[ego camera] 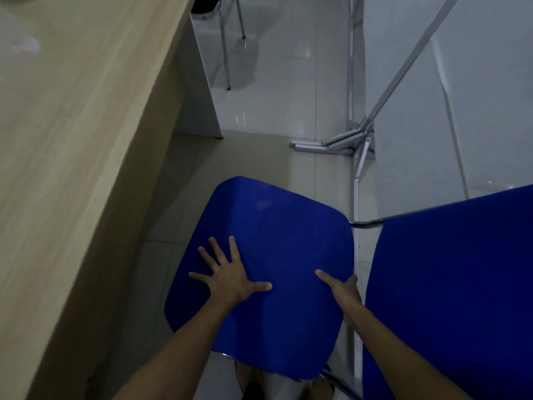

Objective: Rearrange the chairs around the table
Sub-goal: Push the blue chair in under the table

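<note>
A blue padded chair seat (274, 241) fills the lower middle of the head view, just right of the long wooden table (72, 140). My left hand (227, 272) lies flat on the seat's left part with fingers spread wide. My right hand (341, 287) grips the seat's right edge, thumb on top and fingers hidden below the rim. A second blue chair (450, 298) stands close on the right, its metal frame tube (366, 223) almost touching the first seat.
The table's white side panel (202, 90) drops to the tiled floor ahead. Grey metal legs of another chair (226, 53) stand at the back. A folding metal frame (357, 134) lies on the glossy floor to the right. My feet (251, 382) show beneath the seat.
</note>
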